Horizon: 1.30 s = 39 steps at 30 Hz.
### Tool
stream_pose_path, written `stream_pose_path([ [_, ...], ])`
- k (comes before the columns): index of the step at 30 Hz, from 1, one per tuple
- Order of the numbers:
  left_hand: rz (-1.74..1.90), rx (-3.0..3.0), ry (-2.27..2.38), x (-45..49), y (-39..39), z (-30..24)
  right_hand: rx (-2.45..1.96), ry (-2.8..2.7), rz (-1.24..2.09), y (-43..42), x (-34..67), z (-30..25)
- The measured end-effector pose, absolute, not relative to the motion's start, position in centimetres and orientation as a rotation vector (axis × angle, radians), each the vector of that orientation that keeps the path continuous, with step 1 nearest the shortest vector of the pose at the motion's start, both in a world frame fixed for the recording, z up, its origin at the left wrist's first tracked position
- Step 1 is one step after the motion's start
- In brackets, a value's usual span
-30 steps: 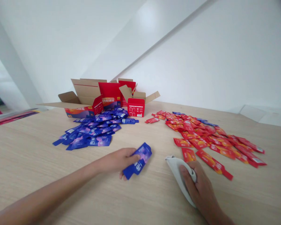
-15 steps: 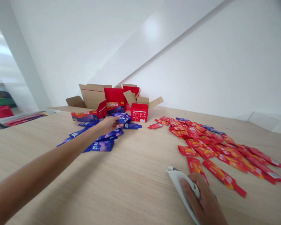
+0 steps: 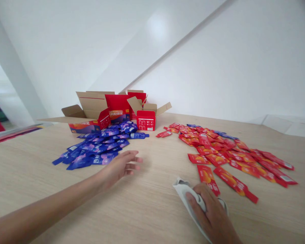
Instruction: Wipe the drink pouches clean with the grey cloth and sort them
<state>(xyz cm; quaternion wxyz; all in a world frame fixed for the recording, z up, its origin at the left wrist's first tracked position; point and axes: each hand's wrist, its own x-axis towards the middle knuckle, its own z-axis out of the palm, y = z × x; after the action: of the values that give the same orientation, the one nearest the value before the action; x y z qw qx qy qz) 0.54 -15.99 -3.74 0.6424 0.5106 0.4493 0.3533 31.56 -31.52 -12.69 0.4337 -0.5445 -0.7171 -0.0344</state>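
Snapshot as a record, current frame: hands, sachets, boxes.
left hand: nothing seen in it, fingers parted, above table
right hand: gripping pale cloth
blue sachets: heaped left, before the boxes
red sachets: spread right, some blue ones along far edge
boxes: grouped at back, flaps open on at least two

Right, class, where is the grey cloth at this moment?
In the head view, the cloth is low, right of centre, gripped in the right hand, just nearer the camera than the red packets.

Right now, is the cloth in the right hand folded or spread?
Folded: the cloth, gripped by the right hand, shows doubled, curled layers.
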Motion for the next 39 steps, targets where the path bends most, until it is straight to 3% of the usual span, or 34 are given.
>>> stream_pose_path([
  [7, 0.368, 1.456, 0.686, 3.3, -24.3, -2.2, -1.326, -1.856, -0.091, -31.6, 30.6, -12.7],
  [20, 0.451, 2.113, 0.437, 18.5, -22.3, -3.3, -1.240, -2.034, -0.130, -32.0, 28.9, -13.1],
  [25, 0.536, 2.191, 0.449, 19.8, -22.0, -4.4, -1.259, -2.086, -0.108, -31.9, 30.0, -12.9],
  [31, 0.590, 2.272, 0.341, 15.2, -22.4, -5.5, -1.478, -1.906, 0.180, -32.1, 32.0, -9.6],
  [36, 0.597, 2.497, 0.311, 11.9, -24.0, -8.5, -1.321, -2.244, 0.524, -33.9, 36.6, -3.6],
  [39, 0.596, 2.634, 0.309, 11.3, -24.7, -9.9, -1.535, -2.256, 0.708, -33.6, 41.8, -0.2],
])
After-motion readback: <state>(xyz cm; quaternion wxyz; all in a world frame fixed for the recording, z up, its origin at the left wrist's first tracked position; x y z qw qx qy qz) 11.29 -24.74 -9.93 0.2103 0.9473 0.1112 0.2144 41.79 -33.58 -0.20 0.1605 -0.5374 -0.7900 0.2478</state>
